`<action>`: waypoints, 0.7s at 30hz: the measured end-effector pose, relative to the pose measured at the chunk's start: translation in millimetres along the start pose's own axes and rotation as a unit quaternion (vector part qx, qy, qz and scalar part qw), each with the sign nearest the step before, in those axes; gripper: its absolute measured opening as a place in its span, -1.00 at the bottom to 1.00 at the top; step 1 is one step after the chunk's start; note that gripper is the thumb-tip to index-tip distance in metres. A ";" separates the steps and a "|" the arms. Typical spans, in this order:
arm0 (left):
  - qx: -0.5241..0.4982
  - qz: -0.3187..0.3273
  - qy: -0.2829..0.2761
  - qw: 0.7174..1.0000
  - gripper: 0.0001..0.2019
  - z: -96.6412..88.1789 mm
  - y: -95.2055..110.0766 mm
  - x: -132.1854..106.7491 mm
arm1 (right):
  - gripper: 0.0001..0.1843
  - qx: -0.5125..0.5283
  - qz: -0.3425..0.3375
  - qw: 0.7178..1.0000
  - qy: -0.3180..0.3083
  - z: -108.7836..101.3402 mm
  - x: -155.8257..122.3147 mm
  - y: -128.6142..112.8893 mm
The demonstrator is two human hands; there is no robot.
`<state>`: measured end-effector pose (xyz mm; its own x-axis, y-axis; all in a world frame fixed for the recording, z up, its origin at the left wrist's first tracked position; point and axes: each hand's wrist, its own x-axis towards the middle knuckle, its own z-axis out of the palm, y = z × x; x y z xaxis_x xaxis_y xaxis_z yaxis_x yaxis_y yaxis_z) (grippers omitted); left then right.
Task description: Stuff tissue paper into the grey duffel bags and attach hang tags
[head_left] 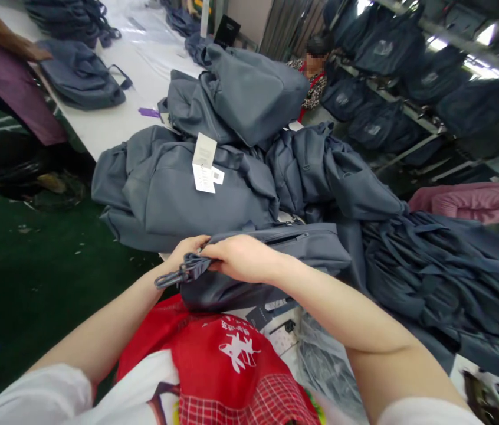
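A dark blue-grey bag (320,251) with a zip along its top lies in front of me at the near side of the pile. My right hand (243,258) is closed on a folded, bundled strap (191,268) of the same colour at the bag's left end. Close beside it, my left hand (185,247) has its fingers curled at that same end; their tips are partly hidden, and what they pinch does not show. The strap's looped end hangs out to the left, across my left wrist.
Behind are more stuffed bags (205,206), one with white paper tags (204,162). Folded bags (453,277) are heaped at right, beside clear plastic (329,360). A black card (258,317) lies near my apron. A co-worker's hand (32,52) touches another bag (81,74). Bags hang on racks (382,53).
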<state>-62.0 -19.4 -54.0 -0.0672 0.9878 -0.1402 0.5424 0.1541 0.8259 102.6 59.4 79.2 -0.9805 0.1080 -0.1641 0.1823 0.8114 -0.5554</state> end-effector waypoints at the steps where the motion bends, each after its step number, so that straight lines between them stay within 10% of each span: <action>1: -0.004 0.004 -0.005 1.000 -0.59 -1.8 -0.9 2.1 | -0.83 0.013 0.015 0.996 -0.083 24.0 19.4 10.5; 5: -0.017 0.005 -0.015 1.000 -0.56 -4.9 -9.3 5.5 | -0.77 0.122 0.098 0.938 -0.309 110.9 50.1 53.6; 9: -0.049 -0.016 -0.037 0.998 -0.47 -11.6 -28.1 -7.0 | -0.68 0.281 0.108 0.912 -0.279 155.0 42.8 79.9; 21: -0.012 -0.177 -0.041 0.983 -0.63 -22.2 -75.8 -105.0 | -0.47 0.194 0.187 0.936 -0.227 146.8 28.0 67.0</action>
<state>-114.6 -134.4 -89.7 -0.1798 0.8674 -0.4640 0.4778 0.4894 0.7295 98.1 32.4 -82.3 -0.7265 0.0153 -0.6870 0.6057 0.4866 -0.6296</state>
